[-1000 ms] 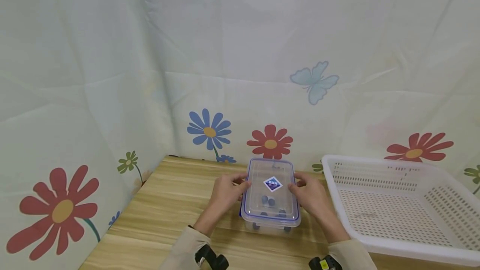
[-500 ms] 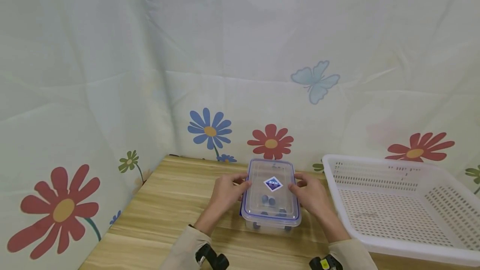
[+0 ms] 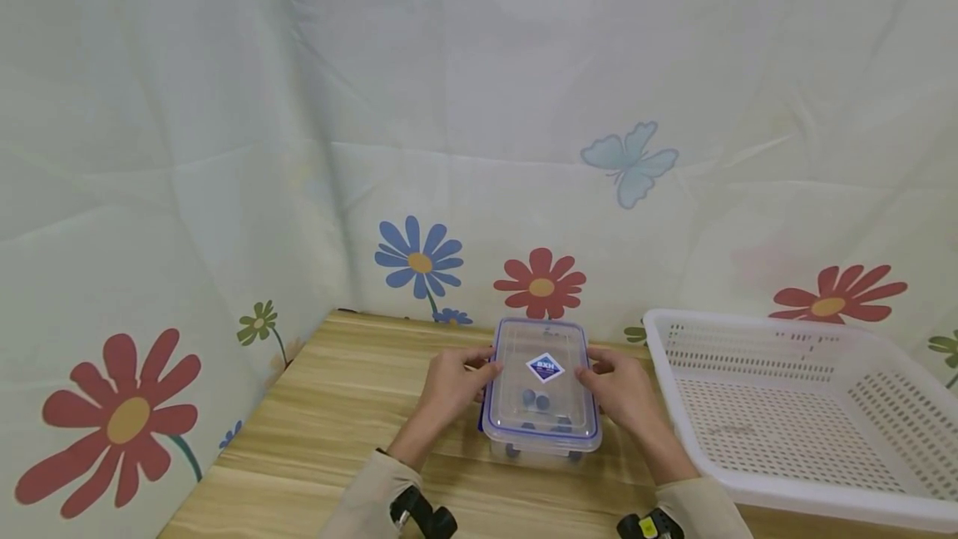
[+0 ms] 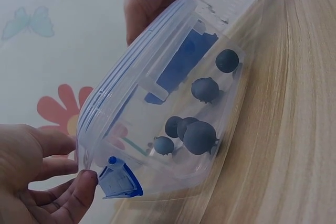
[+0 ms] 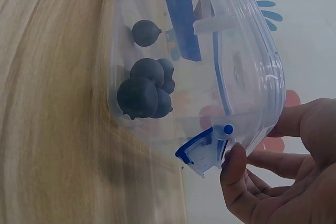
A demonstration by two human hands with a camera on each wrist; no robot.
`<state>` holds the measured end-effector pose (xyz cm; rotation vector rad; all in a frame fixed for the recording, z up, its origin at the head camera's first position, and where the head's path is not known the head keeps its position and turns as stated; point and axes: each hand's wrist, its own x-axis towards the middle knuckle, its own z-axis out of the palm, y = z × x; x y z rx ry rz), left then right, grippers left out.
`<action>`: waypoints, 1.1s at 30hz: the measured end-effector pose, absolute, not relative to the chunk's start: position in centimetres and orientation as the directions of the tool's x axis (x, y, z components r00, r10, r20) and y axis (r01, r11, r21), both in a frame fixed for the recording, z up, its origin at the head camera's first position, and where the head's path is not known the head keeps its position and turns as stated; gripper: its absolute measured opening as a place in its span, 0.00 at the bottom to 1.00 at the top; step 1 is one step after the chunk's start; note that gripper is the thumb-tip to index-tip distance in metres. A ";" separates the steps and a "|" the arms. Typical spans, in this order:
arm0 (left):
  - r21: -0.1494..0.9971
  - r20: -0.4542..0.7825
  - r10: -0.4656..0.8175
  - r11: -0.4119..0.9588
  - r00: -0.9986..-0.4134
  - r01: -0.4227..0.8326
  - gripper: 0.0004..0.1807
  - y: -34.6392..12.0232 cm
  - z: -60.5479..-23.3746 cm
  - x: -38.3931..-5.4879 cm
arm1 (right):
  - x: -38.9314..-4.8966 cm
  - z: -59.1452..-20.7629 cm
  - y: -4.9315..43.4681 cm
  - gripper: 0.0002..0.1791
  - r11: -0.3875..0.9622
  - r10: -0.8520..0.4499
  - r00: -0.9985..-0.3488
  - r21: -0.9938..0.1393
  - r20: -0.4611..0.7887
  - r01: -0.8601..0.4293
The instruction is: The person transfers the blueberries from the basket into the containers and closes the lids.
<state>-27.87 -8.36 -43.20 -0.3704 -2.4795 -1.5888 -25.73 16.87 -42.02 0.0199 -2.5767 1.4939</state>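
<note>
A clear plastic food container point(image 3: 533, 457) stands on the wooden table, with several blueberries point(image 4: 200, 137) inside. On top lies its clear lid point(image 3: 516, 406), with a blue seal line and a diamond label. My left hand point(image 3: 447, 381) pinches the lid's left edge, thumb on top. At the opposite edge, my right hand point(image 3: 623, 385) pinches the lid the same way. A blue latch point(image 4: 121, 179) sticks outward near the left fingers. Another blue latch point(image 5: 202, 148) juts out beside the right thumb. Some fingertips are hidden under the rim.
A white perforated plastic basket point(image 3: 786, 485) stands on the right, close to my right forearm. Wood-grain table surface point(image 3: 337, 406) stretches out on the left. Behind the table hangs a pale flowered curtain point(image 3: 479, 106).
The lid's far edge sits very slightly lower than a second ago. Both hands keep their places at its sides.
</note>
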 end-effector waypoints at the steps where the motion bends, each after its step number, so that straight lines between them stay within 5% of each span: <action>1: 0.868 0.276 0.114 0.396 -0.954 0.299 0.18 -8.4 -43.2 -27.9 | -25.7 -42.0 16.9 0.25 0.501 0.070 -0.987 -0.861 0.142 -0.088; 15: 0.877 0.227 0.047 0.425 -0.973 0.225 0.23 -9.4 -43.7 -28.4 | -25.6 -41.7 16.3 0.24 0.489 0.052 -0.994 -0.870 0.099 -0.062; 24: 0.937 0.002 0.119 0.346 -0.993 0.043 0.37 -10.0 -44.0 -28.3 | -26.0 -42.4 16.4 0.38 0.476 0.087 -0.996 -0.877 -0.023 0.062; 33: 0.960 -0.058 0.172 0.281 -0.983 -0.007 0.36 -9.8 -44.3 -28.6 | -26.0 -42.9 16.7 0.44 0.430 0.038 -0.995 -0.898 -0.087 0.095</action>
